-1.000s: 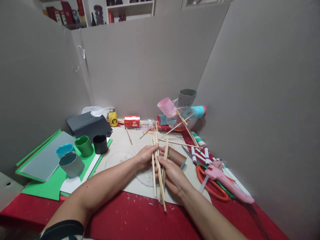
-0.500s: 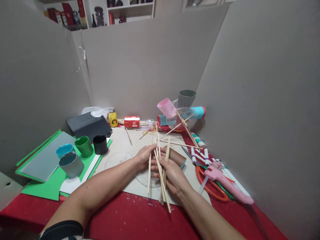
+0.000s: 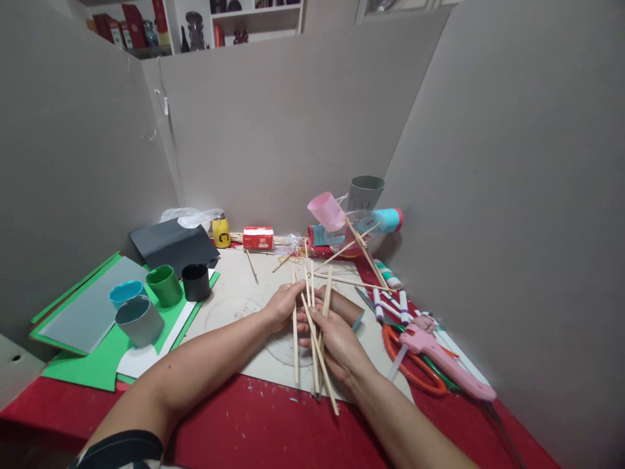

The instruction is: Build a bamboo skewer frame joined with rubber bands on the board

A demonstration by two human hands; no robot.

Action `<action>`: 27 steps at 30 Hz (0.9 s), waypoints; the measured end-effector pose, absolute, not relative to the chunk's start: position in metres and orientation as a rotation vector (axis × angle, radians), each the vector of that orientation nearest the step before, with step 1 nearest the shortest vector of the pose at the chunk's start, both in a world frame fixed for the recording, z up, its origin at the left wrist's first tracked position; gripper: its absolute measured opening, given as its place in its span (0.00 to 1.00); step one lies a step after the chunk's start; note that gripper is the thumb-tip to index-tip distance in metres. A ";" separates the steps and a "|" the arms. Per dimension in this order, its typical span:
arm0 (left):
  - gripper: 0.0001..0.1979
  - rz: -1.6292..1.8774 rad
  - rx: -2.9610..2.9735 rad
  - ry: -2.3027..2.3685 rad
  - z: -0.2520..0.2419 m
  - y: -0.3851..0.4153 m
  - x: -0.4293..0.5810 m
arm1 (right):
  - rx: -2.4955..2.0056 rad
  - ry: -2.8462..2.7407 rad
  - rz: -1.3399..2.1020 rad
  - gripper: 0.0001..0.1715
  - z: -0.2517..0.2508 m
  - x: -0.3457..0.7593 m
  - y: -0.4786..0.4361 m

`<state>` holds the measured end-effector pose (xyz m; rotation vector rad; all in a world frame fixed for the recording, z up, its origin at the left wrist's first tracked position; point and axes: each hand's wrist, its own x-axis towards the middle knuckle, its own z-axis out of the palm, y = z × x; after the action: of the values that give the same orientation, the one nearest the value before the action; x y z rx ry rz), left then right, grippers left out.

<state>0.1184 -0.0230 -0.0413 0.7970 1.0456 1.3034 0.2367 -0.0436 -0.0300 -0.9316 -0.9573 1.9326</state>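
Right hand (image 3: 338, 340) curled round fanned wooden sticks (image 3: 326, 378), ends jutting past; left hand (image 3: 284, 307) pinching one stick (image 3: 295, 358).

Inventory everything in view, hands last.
Held sticks: several, pale, centre
Loose sticks: several, pale, back
Brown tube: one, brown, centre
Small cups: four, blue, green, black, grey, left
Pink cup: one, pink, back right
Tall cup: one, grey, back right
Cylinders: some, blue-red, back right
Glue gun: one, pink, right
Scissors: at least one, orange-handled, right
Markers: several, white-purple, right
Container: one, yellow, back left
Packet: one, red-white, back
Rubber bands: several, yellow, back
Plastic bag: one, translucent, back left
Board: one, off-white, centre
Sheets: several, green, grey, white, left
Tablecloth: one, red, below
Shelving: some, white, top
Partitions: three, grey, around
Left hand: one, bare, centre
Right hand: one, bare, centre
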 end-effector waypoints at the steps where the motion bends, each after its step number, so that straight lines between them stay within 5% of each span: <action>1: 0.21 1.308 0.798 1.045 -0.041 -0.023 0.118 | -0.926 -0.955 1.933 0.17 -0.030 0.237 -0.044; 18: 0.20 1.424 0.728 1.201 -0.041 -0.021 0.119 | -0.968 -0.963 1.912 0.01 -0.027 0.236 -0.048; 27: 0.20 1.421 0.752 1.189 -0.038 -0.023 0.120 | -0.965 -1.045 1.890 0.06 -0.031 0.235 -0.048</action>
<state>0.1199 -0.0235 -0.0383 0.7521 1.1889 1.4210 0.2353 -0.0480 -0.0312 -0.9647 -1.0451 1.8899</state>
